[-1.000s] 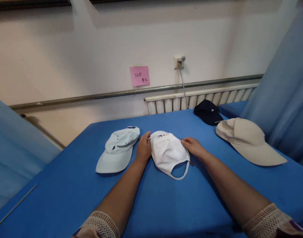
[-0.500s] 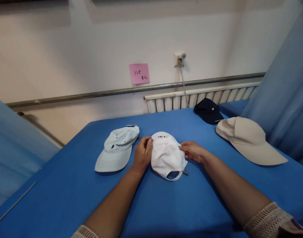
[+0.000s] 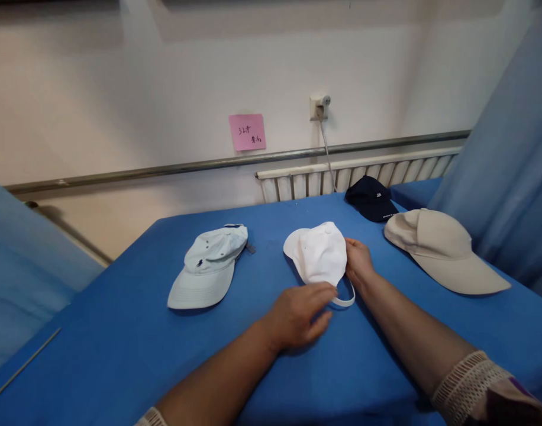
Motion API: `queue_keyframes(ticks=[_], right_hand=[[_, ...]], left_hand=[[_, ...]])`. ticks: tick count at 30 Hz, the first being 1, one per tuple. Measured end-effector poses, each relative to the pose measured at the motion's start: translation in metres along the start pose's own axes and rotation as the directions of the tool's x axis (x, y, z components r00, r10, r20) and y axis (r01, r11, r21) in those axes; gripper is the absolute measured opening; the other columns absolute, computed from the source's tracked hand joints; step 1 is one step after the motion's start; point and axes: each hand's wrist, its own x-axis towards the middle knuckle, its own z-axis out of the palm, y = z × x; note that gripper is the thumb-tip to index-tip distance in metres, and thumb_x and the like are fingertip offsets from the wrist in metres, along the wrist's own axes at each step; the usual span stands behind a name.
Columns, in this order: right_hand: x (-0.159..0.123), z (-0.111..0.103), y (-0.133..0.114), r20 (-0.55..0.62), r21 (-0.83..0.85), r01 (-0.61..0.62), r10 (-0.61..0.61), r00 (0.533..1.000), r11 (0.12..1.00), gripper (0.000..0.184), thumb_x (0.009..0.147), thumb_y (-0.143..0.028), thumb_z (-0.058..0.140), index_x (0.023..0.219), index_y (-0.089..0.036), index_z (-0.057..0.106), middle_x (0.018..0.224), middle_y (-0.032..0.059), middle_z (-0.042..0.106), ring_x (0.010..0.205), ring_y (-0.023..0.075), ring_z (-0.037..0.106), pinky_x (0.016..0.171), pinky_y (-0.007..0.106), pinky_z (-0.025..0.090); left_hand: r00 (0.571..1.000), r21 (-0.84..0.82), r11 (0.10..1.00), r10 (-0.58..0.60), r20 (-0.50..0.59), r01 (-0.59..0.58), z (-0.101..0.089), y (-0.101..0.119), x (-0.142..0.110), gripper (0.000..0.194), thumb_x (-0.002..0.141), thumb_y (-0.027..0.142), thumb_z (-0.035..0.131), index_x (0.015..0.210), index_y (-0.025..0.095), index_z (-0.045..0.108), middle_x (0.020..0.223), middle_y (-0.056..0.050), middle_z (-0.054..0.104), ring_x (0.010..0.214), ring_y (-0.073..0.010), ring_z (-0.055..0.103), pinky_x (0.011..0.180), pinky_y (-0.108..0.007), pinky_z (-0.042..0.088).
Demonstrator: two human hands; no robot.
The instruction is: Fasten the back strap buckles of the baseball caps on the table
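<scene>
A white baseball cap [image 3: 319, 254] is tipped up on the blue bed sheet, its brim toward the far left and its back strap toward me. On the cap's right side is my right hand [image 3: 358, 261], closed on the edge, with the fingers partly hidden behind the crown. My left hand [image 3: 303, 313], slightly blurred, is at the near rim beside the strap opening. Its thumb and fingers are apart, and whether the fingertips touch the fabric is unclear. A pale blue cap [image 3: 209, 266] with a small dark logo lies to the left.
A beige long-brimmed cap [image 3: 444, 248] lies on the right, with a navy cap [image 3: 371, 198] behind it. Behind the blue-covered bed [image 3: 120, 331] are a metal rail [image 3: 173, 168], a radiator [image 3: 297, 183] and a plugged cord [image 3: 326, 142]. Blue curtains [image 3: 497, 148] hang at both sides.
The white cap has turned and tilted, its brim swinging left and its strap right. My left hand has left the cap's left side and come round to its near edge; my right hand has shifted right.
</scene>
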Motion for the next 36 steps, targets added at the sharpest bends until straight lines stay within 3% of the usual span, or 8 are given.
queue_keyframes(ticks=[2,5,10,13,18,22,29,36], right_hand=[[-0.001,0.001,0.001,-0.02,-0.032,0.028,-0.029,0.999,0.999,0.028,0.06,-0.022,0.075,0.084,-0.018,0.061,0.066,-0.0009,0.068,0.057,0.0146,0.063,0.055,0.024,0.053],[0.001,0.0,0.0,-0.035,-0.155,0.049,-0.055,0.998,0.987,0.029,0.063,-0.028,0.072,0.087,-0.019,0.058,0.067,-0.0019,0.065,0.056,0.0128,0.061,0.051,0.022,0.051],[0.007,-0.003,-0.002,-0.036,-0.369,0.009,-0.024,0.999,0.93,0.023,0.069,-0.026,0.064,0.089,-0.019,0.055,0.066,-0.0012,0.061,0.053,0.0128,0.058,0.045,0.023,0.049],[0.006,-0.002,0.0,0.006,-0.46,0.003,0.0,1.0,0.888,0.023,0.067,-0.022,0.064,0.088,-0.019,0.054,0.069,0.0015,0.062,0.057,0.0158,0.061,0.048,0.026,0.05],[0.002,-0.003,-0.004,0.055,-0.642,0.112,-0.101,0.993,0.758,0.026,0.062,-0.016,0.067,0.087,-0.019,0.058,0.093,0.0077,0.063,0.078,0.0197,0.062,0.066,0.03,0.05],[-0.007,-0.003,-0.018,0.26,-0.875,0.337,-0.249,0.933,0.348,0.014,0.073,-0.022,0.06,0.087,-0.02,0.062,0.098,0.0076,0.064,0.083,0.0185,0.06,0.075,0.029,0.044],[-0.05,0.012,-0.026,0.55,-0.834,0.549,0.117,0.827,0.044,0.021,0.08,-0.042,0.06,0.078,-0.021,0.061,0.074,0.0017,0.068,0.069,0.0164,0.059,0.058,0.025,0.032],[-0.064,0.016,-0.02,0.56,-0.792,0.577,0.141,0.817,-0.201,0.032,0.076,-0.049,0.065,0.09,-0.02,0.06,0.087,0.0071,0.071,0.082,0.0226,0.064,0.062,0.028,0.032]], left_hand=[[0.97,0.015,1.0,-0.016,0.243,0.012,0.012,0.01,0.007,0.042,0.089,0.028,0.05,0.13,0.023,0.047,0.132,-0.008,0.057,0.112,-0.0201,0.06,0.089,-0.029,0.051],[0.912,0.161,0.97,-0.226,0.342,0.18,0.017,0.002,0.013,0.036,0.091,0.036,0.047,0.123,0.022,0.053,0.121,-0.008,0.063,0.103,-0.0229,0.063,0.08,-0.031,0.051],[0.806,0.379,0.78,-0.578,0.131,0.498,-0.007,-0.043,0.004,0.033,0.094,0.04,0.039,0.114,0.021,0.058,0.112,-0.01,0.065,0.096,-0.0267,0.063,0.074,-0.035,0.048],[0.744,0.375,0.699,-0.667,0.036,0.608,-0.019,-0.061,-0.005,0.033,0.094,0.039,0.04,0.115,0.021,0.058,0.115,-0.01,0.065,0.099,-0.0272,0.063,0.077,-0.036,0.047],[0.818,0.246,0.811,-0.566,0.103,0.53,-0.018,-0.063,-0.01,0.029,0.091,0.032,0.045,0.112,0.02,0.061,0.111,-0.008,0.067,0.098,-0.0229,0.061,0.082,-0.032,0.045],[0.862,0.177,0.877,-0.474,0.181,0.446,-0.018,-0.061,-0.009,0.025,0.087,0.02,0.046,0.102,0.019,0.065,0.099,-0.006,0.069,0.091,-0.0203,0.061,0.084,-0.031,0.044],[0.89,0.204,0.904,-0.414,0.19,0.377,-0.017,-0.069,-0.015,0.03,0.08,0.016,0.053,0.107,0.02,0.065,0.102,-0.006,0.068,0.094,-0.0209,0.059,0.093,-0.035,0.041],[0.894,0.237,0.899,-0.412,0.179,0.367,-0.008,-0.076,-0.018,0.021,0.085,0.02,0.054,0.102,0.021,0.066,0.098,-0.006,0.066,0.093,-0.0204,0.057,0.087,-0.034,0.043]])
